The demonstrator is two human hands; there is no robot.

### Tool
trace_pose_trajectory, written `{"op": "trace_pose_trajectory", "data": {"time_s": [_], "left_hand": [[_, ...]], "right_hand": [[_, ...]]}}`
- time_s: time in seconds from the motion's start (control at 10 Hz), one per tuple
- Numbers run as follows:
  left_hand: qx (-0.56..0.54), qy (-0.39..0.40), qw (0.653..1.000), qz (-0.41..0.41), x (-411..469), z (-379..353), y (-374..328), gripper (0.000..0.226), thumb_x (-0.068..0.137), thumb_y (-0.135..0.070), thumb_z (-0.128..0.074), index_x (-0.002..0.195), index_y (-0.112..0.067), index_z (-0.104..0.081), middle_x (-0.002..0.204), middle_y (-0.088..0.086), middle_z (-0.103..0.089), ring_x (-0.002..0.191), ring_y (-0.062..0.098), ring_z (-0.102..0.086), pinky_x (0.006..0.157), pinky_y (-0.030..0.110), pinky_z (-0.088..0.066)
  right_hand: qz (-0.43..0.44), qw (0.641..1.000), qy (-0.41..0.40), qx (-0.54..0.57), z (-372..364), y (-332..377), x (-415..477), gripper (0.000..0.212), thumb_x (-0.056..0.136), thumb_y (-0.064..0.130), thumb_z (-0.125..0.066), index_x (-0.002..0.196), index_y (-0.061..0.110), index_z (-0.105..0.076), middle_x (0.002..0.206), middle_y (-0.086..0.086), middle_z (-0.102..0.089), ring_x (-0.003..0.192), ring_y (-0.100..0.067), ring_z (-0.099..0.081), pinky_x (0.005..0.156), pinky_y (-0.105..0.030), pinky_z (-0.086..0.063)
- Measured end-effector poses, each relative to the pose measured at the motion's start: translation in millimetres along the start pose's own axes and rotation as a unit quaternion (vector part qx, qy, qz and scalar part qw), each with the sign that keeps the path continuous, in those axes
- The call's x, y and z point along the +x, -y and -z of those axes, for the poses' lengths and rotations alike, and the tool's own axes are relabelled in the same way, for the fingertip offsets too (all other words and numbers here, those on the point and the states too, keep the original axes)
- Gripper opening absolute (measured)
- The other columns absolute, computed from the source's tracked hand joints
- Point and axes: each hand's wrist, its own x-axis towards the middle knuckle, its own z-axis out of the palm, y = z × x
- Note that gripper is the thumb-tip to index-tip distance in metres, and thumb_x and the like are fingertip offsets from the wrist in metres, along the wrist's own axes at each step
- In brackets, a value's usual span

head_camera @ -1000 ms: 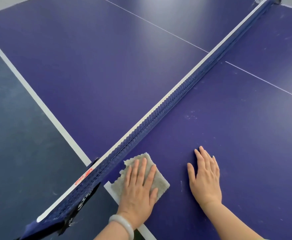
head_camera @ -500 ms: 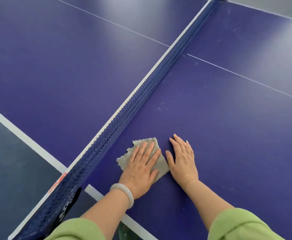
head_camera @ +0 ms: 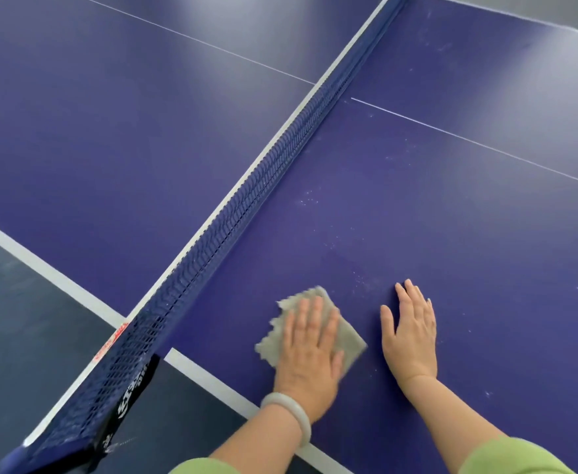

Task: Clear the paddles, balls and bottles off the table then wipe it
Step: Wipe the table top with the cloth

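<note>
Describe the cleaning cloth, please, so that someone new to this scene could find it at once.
Follow the net across the blue table to its near edge. Just right of the net, the left hand presses flat on the cloth, the only grey, jagged-edged thing on the table.

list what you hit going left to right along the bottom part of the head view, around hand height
dark floor → net → white edge line of the table → grey cloth under the left hand → right hand flat on the table → bare blue table
</note>
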Motion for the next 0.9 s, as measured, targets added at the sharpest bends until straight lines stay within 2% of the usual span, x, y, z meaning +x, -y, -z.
{"op": "trace_pose_trajectory", "data": {"time_s": [0.1, 0.2, 0.3, 0.4, 0.5, 0.6, 0.7, 0.8, 0.9], "left_hand": [[0.026, 0.032, 0.989, -0.140, -28, 0, 0, 0.066, 0.099, -0.048, -0.029, 0.157, -0.019, -0.014, 0.164, 0.011, 0.004, 0.151, 0.031, 0.002, 0.119, 0.049, -0.005], [0.062, 0.010, 0.990, -0.122, -34, 3, 51, 0.066, 0.099, -0.047, -0.029, 0.157, -0.020, -0.014, 0.165, 0.009, -0.001, 0.151, 0.029, -0.007, 0.118, 0.048, -0.011], [0.064, -0.009, 0.996, 0.068, -20, 6, 105, 0.064, 0.099, -0.044, -0.021, 0.156, -0.015, -0.017, 0.164, 0.012, -0.005, 0.151, 0.031, -0.007, 0.119, 0.051, -0.017], [0.008, -0.019, 0.977, 0.212, -17, 9, 101, 0.065, 0.098, -0.043, -0.019, 0.155, -0.013, -0.020, 0.163, 0.016, -0.010, 0.150, 0.034, -0.010, 0.119, 0.054, -0.018], [-0.004, -0.027, 0.989, 0.146, -34, 1, 41, 0.066, 0.098, -0.041, -0.025, 0.156, -0.012, -0.016, 0.162, 0.020, -0.007, 0.150, 0.039, -0.007, 0.118, 0.057, -0.019], [0.004, 0.011, 0.995, -0.103, -66, -6, -5, 0.069, 0.095, -0.045, -0.036, 0.156, -0.016, -0.020, 0.164, 0.015, -0.005, 0.151, 0.035, -0.006, 0.116, 0.052, -0.019], [0.048, 0.013, 0.981, -0.187, -68, -2, 20, 0.070, 0.092, -0.049, -0.042, 0.155, -0.021, -0.026, 0.164, 0.010, -0.013, 0.151, 0.030, -0.012, 0.116, 0.048, -0.015], [0.071, -0.005, 0.993, -0.092, -42, 0, 72, 0.067, 0.095, -0.044, -0.035, 0.155, -0.017, -0.024, 0.162, 0.014, -0.015, 0.151, 0.032, -0.010, 0.117, 0.051, -0.017], [0.058, -0.011, 0.994, 0.096, -19, 6, 105, 0.064, 0.098, -0.042, -0.020, 0.156, -0.014, -0.021, 0.163, 0.015, -0.012, 0.151, 0.033, -0.009, 0.119, 0.052, -0.018]], "right_hand": [[0.014, 1.000, 0.011, -0.011, 1, -3, -1, 0.055, 0.101, 0.036, -0.037, 0.152, 0.018, -0.029, 0.161, 0.005, -0.017, 0.149, -0.011, -0.005, 0.123, -0.032, 0.000], [0.011, 1.000, 0.008, -0.020, -1, -4, -1, 0.056, 0.101, 0.038, -0.038, 0.152, 0.017, -0.029, 0.162, 0.004, -0.016, 0.150, -0.013, -0.004, 0.123, -0.033, -0.001], [0.009, 0.999, 0.005, -0.030, -3, -1, -2, 0.057, 0.100, 0.039, -0.039, 0.152, 0.018, -0.028, 0.162, 0.002, -0.015, 0.150, -0.015, -0.004, 0.123, -0.035, -0.001], [0.007, 0.999, 0.004, -0.037, -3, -2, -1, 0.057, 0.100, 0.040, -0.039, 0.152, 0.018, -0.027, 0.162, 0.002, -0.015, 0.150, -0.016, -0.004, 0.123, -0.035, -0.001], [0.007, 0.999, 0.004, -0.040, -3, -2, -2, 0.057, 0.100, 0.040, -0.039, 0.152, 0.018, -0.027, 0.162, 0.001, -0.015, 0.150, -0.016, -0.004, 0.123, -0.035, -0.001], [0.010, 0.999, 0.004, -0.035, -2, -3, -1, 0.057, 0.101, 0.039, -0.040, 0.152, 0.017, -0.029, 0.162, 0.001, -0.016, 0.150, -0.017, -0.005, 0.123, -0.035, -0.001], [0.011, 0.999, 0.005, -0.031, -2, -3, -1, 0.056, 0.100, 0.039, -0.040, 0.152, 0.018, -0.029, 0.162, 0.002, -0.017, 0.150, -0.017, -0.006, 0.123, -0.036, -0.002], [0.007, 1.000, 0.005, -0.030, -2, -2, -2, 0.056, 0.100, 0.038, -0.040, 0.152, 0.018, -0.028, 0.162, 0.001, -0.017, 0.150, -0.019, -0.005, 0.123, -0.035, -0.002], [0.008, 0.999, 0.002, -0.035, -2, -3, -3, 0.057, 0.100, 0.038, -0.041, 0.152, 0.017, -0.028, 0.162, 0.001, -0.016, 0.150, -0.019, -0.006, 0.123, -0.036, -0.002]]}}
